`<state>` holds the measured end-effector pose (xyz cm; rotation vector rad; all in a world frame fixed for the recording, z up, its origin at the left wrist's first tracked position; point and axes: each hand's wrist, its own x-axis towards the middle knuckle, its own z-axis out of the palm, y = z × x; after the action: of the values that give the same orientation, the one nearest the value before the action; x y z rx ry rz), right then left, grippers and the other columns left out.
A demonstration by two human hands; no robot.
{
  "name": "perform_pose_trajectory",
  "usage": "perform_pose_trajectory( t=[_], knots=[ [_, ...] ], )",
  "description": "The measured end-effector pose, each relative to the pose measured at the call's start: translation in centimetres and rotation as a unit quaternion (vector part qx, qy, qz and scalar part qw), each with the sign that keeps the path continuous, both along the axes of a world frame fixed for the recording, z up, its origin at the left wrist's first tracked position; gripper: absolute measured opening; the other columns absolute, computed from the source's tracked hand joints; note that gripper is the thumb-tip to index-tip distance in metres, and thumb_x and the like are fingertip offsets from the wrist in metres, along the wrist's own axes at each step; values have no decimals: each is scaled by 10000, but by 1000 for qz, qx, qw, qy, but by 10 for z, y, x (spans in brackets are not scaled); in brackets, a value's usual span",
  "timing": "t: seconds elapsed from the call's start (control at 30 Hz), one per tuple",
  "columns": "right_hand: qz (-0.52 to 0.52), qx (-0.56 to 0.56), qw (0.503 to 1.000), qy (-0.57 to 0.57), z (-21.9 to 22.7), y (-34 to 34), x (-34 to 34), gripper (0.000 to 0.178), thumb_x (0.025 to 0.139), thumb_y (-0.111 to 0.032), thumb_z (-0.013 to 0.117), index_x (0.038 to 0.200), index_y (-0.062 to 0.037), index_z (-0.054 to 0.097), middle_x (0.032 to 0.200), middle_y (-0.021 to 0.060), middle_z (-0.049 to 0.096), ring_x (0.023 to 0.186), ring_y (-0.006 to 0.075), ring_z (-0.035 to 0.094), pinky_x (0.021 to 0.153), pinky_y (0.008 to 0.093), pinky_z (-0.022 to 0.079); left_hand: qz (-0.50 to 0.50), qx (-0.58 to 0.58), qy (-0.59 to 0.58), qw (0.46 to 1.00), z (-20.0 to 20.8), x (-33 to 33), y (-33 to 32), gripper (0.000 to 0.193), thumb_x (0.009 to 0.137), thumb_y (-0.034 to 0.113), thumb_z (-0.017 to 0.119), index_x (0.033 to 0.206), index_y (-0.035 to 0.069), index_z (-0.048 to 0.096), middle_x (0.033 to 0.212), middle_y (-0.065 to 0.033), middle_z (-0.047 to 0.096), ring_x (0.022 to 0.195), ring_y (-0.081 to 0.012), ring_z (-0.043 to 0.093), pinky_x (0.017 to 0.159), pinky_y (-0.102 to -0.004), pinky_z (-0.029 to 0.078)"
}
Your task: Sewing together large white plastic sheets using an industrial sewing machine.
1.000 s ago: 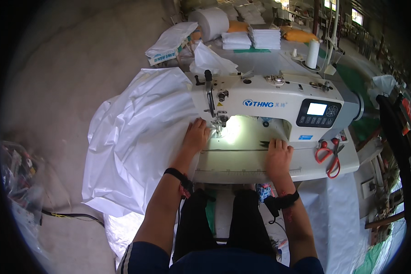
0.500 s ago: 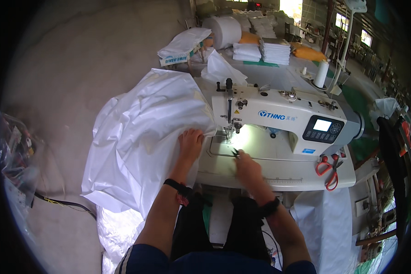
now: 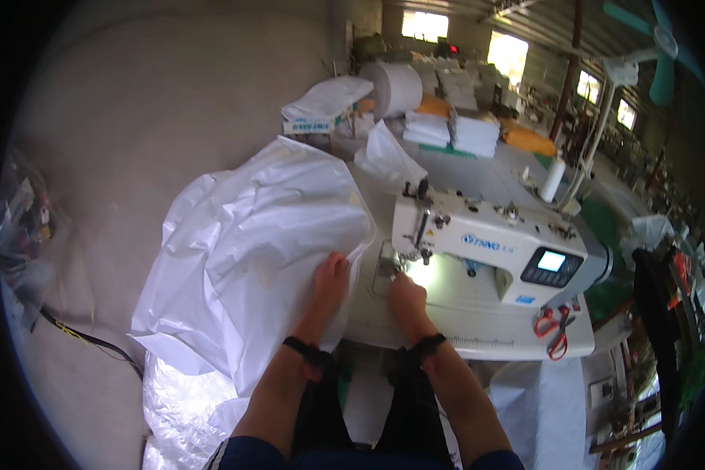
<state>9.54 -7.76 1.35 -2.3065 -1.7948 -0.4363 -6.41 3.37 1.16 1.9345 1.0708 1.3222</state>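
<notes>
Just one head-mounted fisheye view here, looking steeply down and forward from above the person's own forearms. It sits close over the near edge of the counter point(image 3: 525, 345), with the sewing machine point(image 3: 493, 251) right of centre and the workshop bending away toward the rim up top.

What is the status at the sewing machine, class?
Left hand flat on white woven fabric. Right hand at needle. Red-handled scissors apart.

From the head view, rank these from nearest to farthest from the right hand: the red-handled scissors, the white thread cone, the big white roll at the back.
From the right hand:
1. Red-handled scissors, to its right on the machine table's front edge.
2. White thread cone, farther back on the right, behind the sewing machine.
3. Big white roll, at the far end.
</notes>
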Motion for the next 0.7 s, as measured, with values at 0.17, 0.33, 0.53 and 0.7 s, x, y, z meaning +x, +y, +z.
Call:
perform_pose_trajectory(
  t=[0.17, 0.33, 0.53, 0.7],
  knots=[
    [-51, 71, 989, -121, 31, -22, -8, 249, 895, -244, 478, 957, -20, 565, 839, 126, 609, 718, 318, 631, 577, 418, 499, -133, -267, -205, 932, -14, -114, -66, 130, 883, 104, 531, 966, 22, 589, 862, -40, 617, 769, -139, 561, 674, -285, 469],
    [94, 58, 912, 395, 44, 11, -59, 465, 892, -401, 505, 1004, 49, 537, 1049, 193, 585, 845, 383, 607, 714, 466, 490, -323, -544, 4, 774, -50, -270, -205, 353, 872, 134, 621, 1184, -15, 553, 1126, -69, 595, 1064, -152, 538, 956, -300, 406],
    [75, 234, 965, 96, -1, 54, -176, 536, 875, -324, 530, 1205, 88, 432, 984, 207, 581, 681, 357, 617, 605, 442, 513, -82, -326, -443, 831, -98, -400, -240, 233, 875, 213, 578, 910, -18, 566, 877, -137, 623, 606, -231, 596, 628, -387, 526],
    [397, 23, 897, 192, -54, 4, -270, 144, 794, -82, 456, 871, 7, 538, 777, 156, 568, 732, 353, 589, 682, 435, 497, 411, -355, 237, 805, -185, -431, -253, 296, 861, 266, 589, 1014, 14, 575, 937, -135, 625, 787, -266, 612, 695, -403, 519]
  ],
)
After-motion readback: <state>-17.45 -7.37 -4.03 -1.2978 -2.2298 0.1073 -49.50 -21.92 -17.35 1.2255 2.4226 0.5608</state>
